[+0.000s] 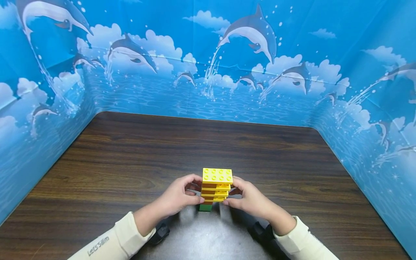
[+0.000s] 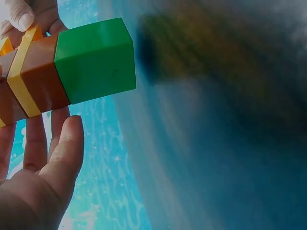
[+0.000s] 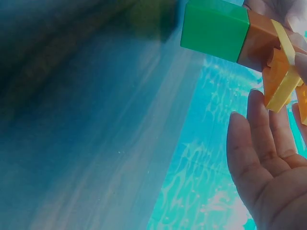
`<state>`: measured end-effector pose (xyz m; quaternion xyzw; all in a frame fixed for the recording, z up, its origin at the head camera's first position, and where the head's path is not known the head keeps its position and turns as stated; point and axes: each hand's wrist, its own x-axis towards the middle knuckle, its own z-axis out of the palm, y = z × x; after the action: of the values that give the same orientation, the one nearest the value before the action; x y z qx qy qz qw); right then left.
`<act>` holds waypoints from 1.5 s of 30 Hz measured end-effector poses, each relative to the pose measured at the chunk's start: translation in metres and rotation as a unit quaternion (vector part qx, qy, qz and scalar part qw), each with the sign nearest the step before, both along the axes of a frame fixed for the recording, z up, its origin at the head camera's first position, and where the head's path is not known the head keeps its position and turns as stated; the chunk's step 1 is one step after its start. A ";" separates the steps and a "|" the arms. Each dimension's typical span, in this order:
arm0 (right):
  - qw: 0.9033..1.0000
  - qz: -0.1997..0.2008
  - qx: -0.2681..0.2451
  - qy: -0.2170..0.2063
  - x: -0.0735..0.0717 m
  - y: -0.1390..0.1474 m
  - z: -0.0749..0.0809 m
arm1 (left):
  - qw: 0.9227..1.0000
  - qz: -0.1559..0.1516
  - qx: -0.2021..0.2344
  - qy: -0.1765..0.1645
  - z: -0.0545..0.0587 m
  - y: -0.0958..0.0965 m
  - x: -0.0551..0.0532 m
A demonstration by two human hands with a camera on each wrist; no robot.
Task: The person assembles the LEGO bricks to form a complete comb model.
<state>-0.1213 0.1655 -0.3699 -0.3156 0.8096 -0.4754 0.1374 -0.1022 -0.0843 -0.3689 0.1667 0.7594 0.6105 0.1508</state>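
Observation:
A tower of toy building bricks stands between both hands in the head view. Its top is a yellow eight-stud plate; below, brown bricks alternate with yellow plates that stick out to the right. A green brick forms the base, close over the table. The left hand holds the tower's left side, thumb at a lower brown brick, fingers partly hidden behind it. From the right, the right hand grips the jutting plates, its thumb at a lower yellow plate and the other fingers behind.
The dark wood-grain table shows a bright glare in front of the tower. A blue sheet printed with dolphins walls the table at the back and both sides. A black wrist device sits under the left cuff.

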 end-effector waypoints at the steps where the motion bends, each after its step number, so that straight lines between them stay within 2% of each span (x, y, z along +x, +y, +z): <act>1: 1.000 -0.003 -0.001 -0.003 -0.001 0.000 0.001 | 1.000 0.004 0.004 -0.003 0.000 0.000 -0.001; 11: 0.999 -0.020 -0.035 -0.028 -0.015 -0.004 0.001 | 0.997 0.057 0.028 -0.034 0.000 0.001 -0.012; 16: 0.997 -0.038 -0.035 -0.049 -0.021 -0.004 0.000 | 0.997 0.075 0.020 -0.030 0.000 0.001 -0.018; 24: 0.991 -0.078 -0.052 -0.098 -0.030 -0.006 0.002 | 0.994 0.101 0.009 -0.042 0.001 0.002 -0.027; 33: 0.982 -0.093 -0.090 -0.140 -0.037 -0.009 -0.001 | 0.992 0.106 0.020 -0.060 -0.002 0.002 -0.037; 45: 0.974 -0.118 -0.086 -0.176 -0.046 -0.010 -0.006 | 0.986 0.120 0.022 -0.116 -0.004 0.003 -0.051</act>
<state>-0.1678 0.1559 -0.3763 -0.1400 0.7605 -0.6040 0.1931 -0.1533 -0.0812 -0.3733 0.0060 0.7378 0.6558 0.1602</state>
